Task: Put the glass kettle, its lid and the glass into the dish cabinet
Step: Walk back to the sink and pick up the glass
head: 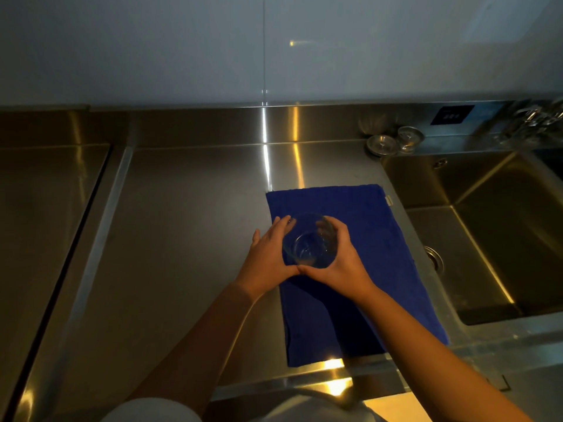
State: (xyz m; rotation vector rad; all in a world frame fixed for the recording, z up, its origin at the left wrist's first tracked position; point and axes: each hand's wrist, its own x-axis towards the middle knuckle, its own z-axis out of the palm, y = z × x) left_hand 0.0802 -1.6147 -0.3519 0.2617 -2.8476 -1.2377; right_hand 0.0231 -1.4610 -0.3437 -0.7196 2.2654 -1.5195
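Steel counter (189,214) fills the view, and over a blue towel (371,245) spread on it an upright glass (307,246) is held between both hands. It is cupped on its left by the left hand (268,252), fingers laid nearly straight along the wall and thumb hooked round the near side, and wrapped on its right by the curled fingers of the right hand (336,257), the thumbs touching. Just right of the towel a sink (487,226) is set, with two metal strainers (382,145) at its back left corner.
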